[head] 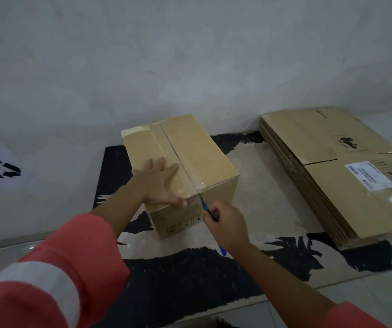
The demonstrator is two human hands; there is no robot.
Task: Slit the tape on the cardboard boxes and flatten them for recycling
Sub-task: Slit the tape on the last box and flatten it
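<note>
One box, one knife (one stack)

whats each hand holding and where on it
The right hand grips a blue cutter by its handle; the left hand holds nothing, pressing flat on the box top.

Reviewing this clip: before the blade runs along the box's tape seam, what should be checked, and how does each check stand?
1. Box steadied by left hand pressing flat on its top: ok.
2. Right hand grips the cutter: ok.
3. Blade tip meets the tape seam at the near edge: ok.
4. Left thumb away from the blade: not ok, it lies close beside it.
5. Blade depth: cannot tell.
6. Box rests on the mat: ok.
</note>
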